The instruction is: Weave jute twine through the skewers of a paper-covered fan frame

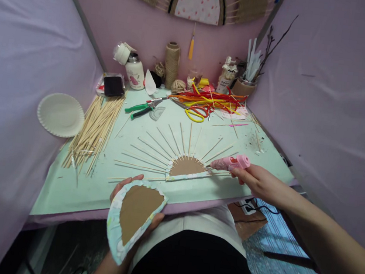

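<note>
Seen from the head camera, a person's right hand (pixel 253 179) wraps its fingers around a pink glue gun (pixel 231 162) above the right half of a green-covered desk (pixel 79 193). The nozzle points at the right end of a cardboard half-round (pixel 187 168), which lies near the middle of the desk's front edge with thin sticks (pixel 190 138) fanning toward the far edge; whether the tip touches is too small to tell. At the front edge, the left hand (pixel 151 226) clamps a second, fabric-rimmed half-round (pixel 137 211) between thumb and fingers, its bare brown face up and tilted. A loose pile of sticks (pixel 96 129) covers the far-left part of the desk beside a white plate (pixel 60 115) at the left edge. Green-handled pliers (pixel 136 108), scissors (pixel 195 117) and red, orange and yellow strips (pixel 208 99) lie toward the far edge.
</note>
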A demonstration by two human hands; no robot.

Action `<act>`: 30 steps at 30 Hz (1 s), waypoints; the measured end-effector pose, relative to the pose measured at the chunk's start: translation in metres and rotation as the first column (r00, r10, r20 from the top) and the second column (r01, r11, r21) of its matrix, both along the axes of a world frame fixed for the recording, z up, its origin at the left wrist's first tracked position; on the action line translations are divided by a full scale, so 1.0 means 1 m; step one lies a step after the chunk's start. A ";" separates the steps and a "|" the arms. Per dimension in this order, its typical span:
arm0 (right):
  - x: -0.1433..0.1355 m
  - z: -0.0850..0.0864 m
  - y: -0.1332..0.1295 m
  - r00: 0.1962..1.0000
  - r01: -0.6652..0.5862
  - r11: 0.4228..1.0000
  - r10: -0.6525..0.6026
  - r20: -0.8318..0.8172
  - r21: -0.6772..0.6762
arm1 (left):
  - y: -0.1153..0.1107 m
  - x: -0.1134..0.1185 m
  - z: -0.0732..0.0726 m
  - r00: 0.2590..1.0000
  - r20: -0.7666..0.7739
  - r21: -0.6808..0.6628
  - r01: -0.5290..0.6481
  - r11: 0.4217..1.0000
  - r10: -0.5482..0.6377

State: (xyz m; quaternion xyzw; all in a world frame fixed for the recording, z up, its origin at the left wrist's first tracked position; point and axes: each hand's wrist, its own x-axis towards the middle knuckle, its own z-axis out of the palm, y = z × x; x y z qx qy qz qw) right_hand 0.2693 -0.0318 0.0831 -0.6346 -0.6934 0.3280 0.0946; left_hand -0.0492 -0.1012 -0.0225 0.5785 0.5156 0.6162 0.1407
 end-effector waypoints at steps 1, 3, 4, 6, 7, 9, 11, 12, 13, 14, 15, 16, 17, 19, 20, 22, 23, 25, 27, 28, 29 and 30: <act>0.000 0.000 -0.001 1.000 0.003 1.000 -0.003 -0.001 0.000 | 0.000 0.000 0.000 1.000 -0.002 -0.004 0.017 1.000 -0.017; -0.001 0.001 -0.004 1.000 0.008 1.000 -0.008 -0.007 -0.005 | -0.001 -0.001 0.001 0.998 0.008 -0.008 0.063 0.998 -0.063; -0.001 0.002 -0.005 1.000 0.006 1.000 -0.006 -0.012 -0.010 | -0.001 -0.002 0.001 0.998 0.020 -0.009 0.062 0.998 -0.062; 0.000 0.002 -0.008 1.000 0.001 1.000 -0.002 -0.023 -0.017 | -0.002 -0.002 0.000 0.997 0.047 -0.015 0.065 0.998 -0.065; 0.001 0.001 -0.009 1.000 0.001 1.000 -0.002 -0.028 -0.021 | -0.002 -0.002 -0.001 0.996 0.062 -0.021 0.071 0.997 -0.070; 0.002 0.000 -0.011 0.999 0.002 0.999 -0.004 -0.041 -0.032 | -0.003 -0.002 -0.002 0.993 0.092 -0.030 0.081 0.996 -0.078; 0.004 0.000 -0.013 0.998 -0.003 0.999 0.001 -0.065 -0.040 | -0.003 -0.002 -0.003 0.990 0.115 -0.034 0.089 0.995 -0.085; 0.004 0.001 -0.014 0.997 -0.015 0.999 0.011 -0.078 -0.042 | -0.003 -0.002 -0.003 0.989 0.120 -0.034 0.089 0.995 -0.084; 0.004 0.002 -0.014 0.996 -0.031 0.999 0.027 -0.090 -0.044 | -0.003 -0.002 -0.003 0.990 0.117 -0.034 0.089 0.995 -0.084; 0.003 0.004 -0.015 0.994 -0.045 0.998 0.041 -0.098 -0.039 | -0.003 -0.002 -0.003 0.991 0.108 -0.031 0.088 0.996 -0.084; 0.003 0.006 -0.015 0.993 -0.058 0.998 0.054 -0.101 -0.035 | -0.003 -0.002 -0.003 0.991 0.100 -0.026 0.088 0.996 -0.085; 0.001 0.008 -0.016 0.993 -0.069 0.997 0.065 -0.102 -0.033 | -0.003 -0.002 -0.003 0.992 0.094 -0.021 0.088 0.996 -0.086; 0.000 0.010 -0.016 0.992 -0.078 0.996 0.074 -0.102 -0.035 | -0.003 -0.002 -0.003 0.992 0.088 -0.022 0.091 0.996 -0.088; -0.001 0.013 -0.017 0.993 -0.074 0.997 0.071 -0.094 -0.038 | -0.003 -0.003 -0.003 0.993 0.082 -0.024 0.090 0.996 -0.087; -0.001 0.013 -0.018 0.994 -0.067 0.997 0.064 -0.086 -0.042 | -0.003 -0.003 -0.004 0.993 0.081 -0.024 0.086 0.996 -0.084; -0.001 0.012 -0.019 0.997 -0.048 0.998 0.045 -0.067 -0.047 | -0.003 -0.003 -0.004 0.994 0.078 -0.018 0.081 0.997 -0.079; 0.000 0.011 -0.019 0.998 -0.039 0.998 0.036 -0.060 -0.050 | -0.002 -0.003 -0.004 0.994 0.078 -0.015 0.080 0.997 -0.079; 0.001 0.008 -0.020 0.998 -0.026 0.998 0.023 -0.054 -0.057 | -0.002 -0.002 -0.004 0.994 0.073 -0.014 0.084 0.996 -0.082; 0.001 0.006 -0.019 0.999 -0.009 0.999 0.006 -0.048 -0.054 | -0.002 -0.002 -0.003 0.994 0.066 -0.011 0.083 0.996 -0.082; 0.000 0.005 -0.019 0.999 -0.006 0.999 0.004 -0.047 -0.050 | -0.002 -0.002 -0.003 0.994 0.064 -0.005 0.084 0.996 -0.084; -0.001 0.005 -0.018 0.999 -0.014 0.999 0.011 -0.049 -0.047 | -0.002 -0.002 -0.002 0.994 0.062 0.002 0.087 0.996 -0.087; -0.002 0.005 -0.017 0.998 -0.029 0.999 0.026 -0.054 -0.044 | -0.002 -0.002 -0.001 0.994 0.062 0.008 0.091 0.996 -0.091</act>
